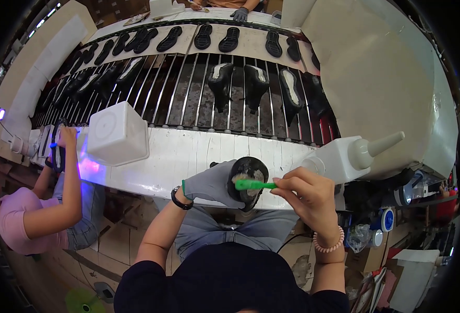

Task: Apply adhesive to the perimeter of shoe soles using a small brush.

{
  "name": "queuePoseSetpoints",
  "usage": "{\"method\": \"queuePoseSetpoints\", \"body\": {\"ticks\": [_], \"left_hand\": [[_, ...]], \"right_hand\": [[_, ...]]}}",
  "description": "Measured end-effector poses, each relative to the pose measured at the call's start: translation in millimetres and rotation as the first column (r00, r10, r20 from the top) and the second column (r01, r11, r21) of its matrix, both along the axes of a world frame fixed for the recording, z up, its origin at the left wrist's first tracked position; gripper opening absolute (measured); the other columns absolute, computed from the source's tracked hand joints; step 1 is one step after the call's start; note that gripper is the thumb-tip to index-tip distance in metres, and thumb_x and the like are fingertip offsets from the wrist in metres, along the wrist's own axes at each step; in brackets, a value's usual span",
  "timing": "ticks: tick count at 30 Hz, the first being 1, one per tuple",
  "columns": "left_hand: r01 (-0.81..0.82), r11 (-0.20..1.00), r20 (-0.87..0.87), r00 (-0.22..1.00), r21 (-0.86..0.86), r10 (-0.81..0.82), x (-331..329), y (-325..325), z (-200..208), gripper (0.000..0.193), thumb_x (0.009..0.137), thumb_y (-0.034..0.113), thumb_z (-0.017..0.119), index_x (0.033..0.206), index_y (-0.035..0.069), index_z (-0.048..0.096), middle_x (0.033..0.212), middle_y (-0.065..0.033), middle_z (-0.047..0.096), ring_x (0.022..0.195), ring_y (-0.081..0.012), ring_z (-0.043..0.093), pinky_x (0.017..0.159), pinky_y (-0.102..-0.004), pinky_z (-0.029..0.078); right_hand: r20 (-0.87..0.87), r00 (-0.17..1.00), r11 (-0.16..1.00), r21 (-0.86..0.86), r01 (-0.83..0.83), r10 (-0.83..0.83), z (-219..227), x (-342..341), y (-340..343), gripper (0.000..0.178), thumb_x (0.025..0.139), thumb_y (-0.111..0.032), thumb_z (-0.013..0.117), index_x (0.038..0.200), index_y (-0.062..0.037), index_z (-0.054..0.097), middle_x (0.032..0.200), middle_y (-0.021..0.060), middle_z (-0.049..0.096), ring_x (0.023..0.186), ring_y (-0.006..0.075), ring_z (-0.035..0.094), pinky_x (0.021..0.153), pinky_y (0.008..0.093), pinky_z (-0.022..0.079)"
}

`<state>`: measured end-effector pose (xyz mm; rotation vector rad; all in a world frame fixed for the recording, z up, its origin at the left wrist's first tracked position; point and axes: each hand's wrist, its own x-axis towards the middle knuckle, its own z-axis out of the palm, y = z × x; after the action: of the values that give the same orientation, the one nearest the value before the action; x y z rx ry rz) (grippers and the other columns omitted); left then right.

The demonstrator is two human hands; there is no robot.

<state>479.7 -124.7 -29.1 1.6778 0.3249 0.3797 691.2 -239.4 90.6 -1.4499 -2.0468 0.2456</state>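
My left hand (212,182), in a grey glove with a green cuff, is closed around a black shoe upper (249,166). The shoe is held over the near edge of the white bench, its pale underside turned up. In my bare right hand (309,194) a green-handled brush (255,184) is pinched between thumb and fingers. The brush's head lies over the pale area of the shoe; its bristles are hard to make out, and I cannot tell whether they touch.
A white bench (188,151) carries a white square container (116,133) and a white bottle with a spout (339,159). Beyond, black shoe uppers (220,83) rest on a metal roller rack (175,96); black soles (229,39) line a belt. Co-workers sit left (42,214) and across.
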Motion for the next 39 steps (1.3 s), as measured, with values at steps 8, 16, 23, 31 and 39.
{"method": "queuePoseSetpoints", "body": {"ticks": [8,16,23,31,39], "left_hand": [[-0.088,0.996,-0.002,0.996,0.002,0.088,3.1,3.2,-15.2,0.070,0.064,0.024,0.088,0.122,0.001,0.057,0.112,-0.0106,0.066,0.099,-0.0177,0.062,0.090,-0.0323,0.050],[-0.254,0.964,-0.093,0.961,0.083,0.261,-43.9,22.2,-68.3,0.076,0.065,0.013,0.087,0.132,0.007,0.052,0.127,-0.0051,0.059,0.120,-0.0170,0.051,0.106,-0.0345,0.040],[-0.435,0.884,-0.172,0.897,-0.172,0.408,-43.9,20.9,-89.0,0.074,0.066,0.013,0.085,0.131,0.004,0.052,0.124,-0.0060,0.059,0.114,-0.0179,0.054,0.102,-0.0326,0.042],[-0.397,0.411,-0.001,0.721,-0.820,0.693,-25.7,-19.1,-116.1,0.074,0.092,0.061,0.048,0.140,0.004,0.043,0.133,-0.0091,0.054,0.117,-0.0214,0.054,0.104,-0.0343,0.042],[-0.353,0.279,-0.098,0.758,-0.893,0.645,-15.5,-55.2,-75.2,0.058,0.098,0.048,0.047,0.136,0.004,0.048,0.130,-0.0118,0.057,0.114,-0.0230,0.057,0.101,-0.0365,0.045]], "right_hand": [[-0.218,0.975,0.995,-0.081,-0.051,0.032,-18.6,21.9,25.2,0.015,0.074,-0.013,0.078,0.082,-0.0045,0.067,0.073,0.0055,0.061,0.061,0.0221,0.059,0.054,0.0300,0.044],[-0.011,0.857,0.844,-0.182,0.504,-0.515,-50.4,88.5,-13.9,0.014,0.076,-0.010,0.075,0.085,-0.0024,0.068,0.080,0.0115,0.067,0.065,0.0279,0.062,0.061,0.0336,0.048],[0.305,0.557,0.518,-0.203,0.831,-0.772,-128.1,106.4,-46.3,0.016,0.082,-0.018,0.070,0.087,-0.0036,0.066,0.089,0.0152,0.066,0.081,0.0369,0.066,0.071,0.0455,0.051],[0.089,0.681,0.640,-0.273,0.718,-0.727,-161.2,121.2,-57.4,0.017,0.086,-0.015,0.066,0.093,0.0008,0.067,0.078,0.0154,0.069,0.065,0.0319,0.066,0.058,0.0388,0.051],[-0.780,0.151,0.783,-0.620,-0.048,-0.608,-152.9,98.7,-37.1,0.020,0.093,-0.012,0.061,0.102,0.0035,0.069,0.078,0.0087,0.068,0.050,0.0057,0.049,0.041,0.0185,0.033]]}}
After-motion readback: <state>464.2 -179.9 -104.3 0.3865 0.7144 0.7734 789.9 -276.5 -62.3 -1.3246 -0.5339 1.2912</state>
